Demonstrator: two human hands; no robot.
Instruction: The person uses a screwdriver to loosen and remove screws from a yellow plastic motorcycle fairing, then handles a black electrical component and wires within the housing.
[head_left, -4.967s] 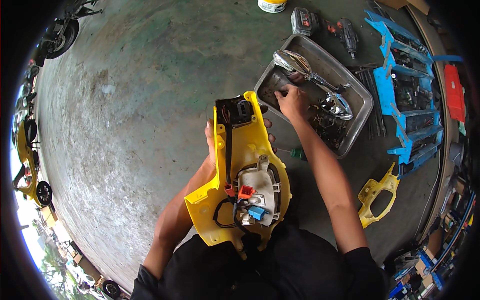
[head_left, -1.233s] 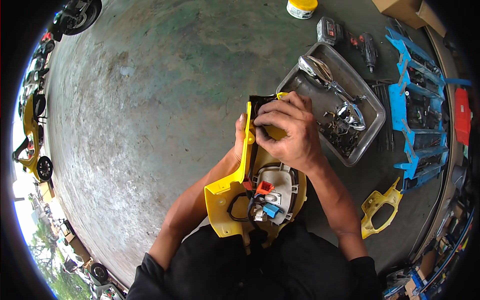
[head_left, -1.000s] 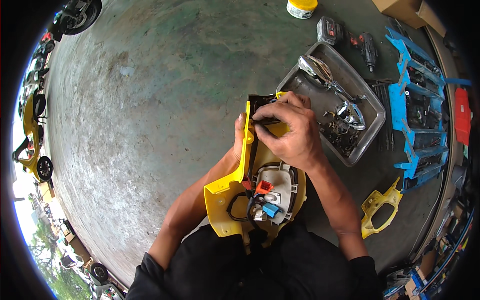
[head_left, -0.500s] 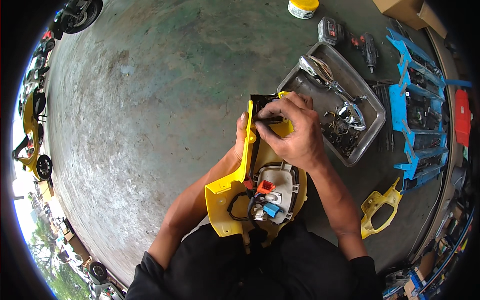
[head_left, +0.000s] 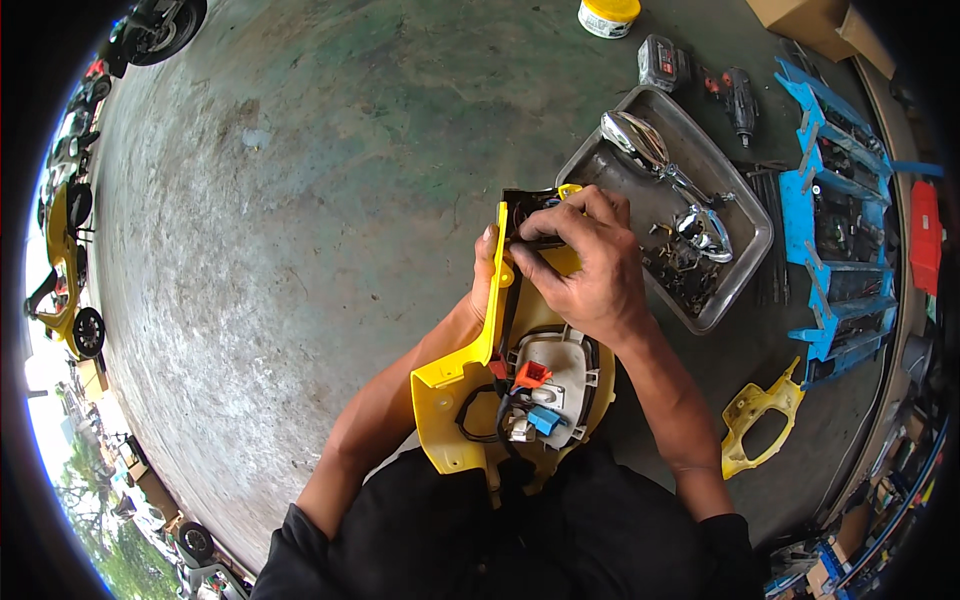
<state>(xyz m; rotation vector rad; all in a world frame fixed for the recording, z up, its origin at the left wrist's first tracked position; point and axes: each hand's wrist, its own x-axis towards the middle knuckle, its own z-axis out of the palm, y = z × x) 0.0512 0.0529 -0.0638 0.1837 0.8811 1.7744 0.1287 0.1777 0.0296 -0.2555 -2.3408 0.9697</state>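
A yellow scooter body panel [head_left: 437, 415] lies across my lap, its hollow inner side facing up. Fixed in it is a pale grey lamp housing [head_left: 572, 368], with an orange connector [head_left: 533, 375], a blue connector [head_left: 543, 420] and dark wires beside it. My left hand [head_left: 484, 268] grips the panel's far left edge; the thumb shows outside and the other fingers are hidden. Inside the panel's far end, my right hand [head_left: 597, 262] is closed, thumb and forefinger pinched near a dark part. Whatever sits between those fingertips is too small to make out.
A metal tray [head_left: 700, 318] to the right holds chrome mirrors [head_left: 640, 140] and loose screws. Beyond it lie a cordless driver [head_left: 740, 105] and a battery-like block [head_left: 662, 62]. A blue toolbox [head_left: 797, 215] and a small yellow panel [head_left: 738, 415] are farther right.
Almost nothing differs. My right hand has shifted very slightly at the panel's far end, its fingers still pinched; my left hand keeps its hold.
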